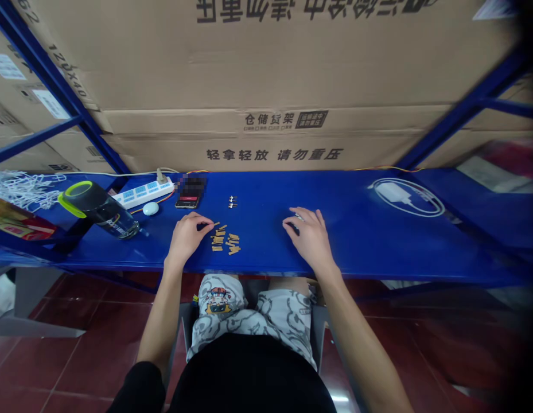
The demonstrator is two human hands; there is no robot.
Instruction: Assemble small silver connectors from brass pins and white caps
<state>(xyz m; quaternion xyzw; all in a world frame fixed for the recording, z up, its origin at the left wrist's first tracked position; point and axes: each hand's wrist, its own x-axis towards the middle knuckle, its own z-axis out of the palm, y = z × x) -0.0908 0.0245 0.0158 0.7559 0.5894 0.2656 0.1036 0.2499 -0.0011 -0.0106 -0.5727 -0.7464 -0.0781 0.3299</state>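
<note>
Logging the blue steel shelf (pixel 356 244) from left to right: what stands at the far end?

White plastic netting (pixel 23 190), a printed packet (pixel 16 221) and a clear water bottle (pixel 100 215) with a green-rimmed lid. Next come a white power strip (pixel 141 194) with blue switches, a pale oval object (pixel 150 209) that I cannot identify, and a black smartphone (pixel 187 202).

Condition of the left hand (pixel 186 238)?

Clenched in a pinch. Its fingers (pixel 201 219) grasp a thin gold-coloured strip (pixel 213 224), held just above the pile.

Report on that pile.

A loose group of gold-coloured metal pieces (pixel 225 241), roughly ten, lies flat on the shelf between the hands. Two small silver-toned parts (pixel 232 202) lie well apart, nearer the back edge. So far, only those two are separated; most pieces are in the group.

Right hand (pixel 311 241)?

Resting on the shelf, curled over a small dark item (pixel 294 228). Whether it is gripped, I cannot tell. Farther right, a white charger emblem (pixel 406 197) is printed on the shelf.
</note>
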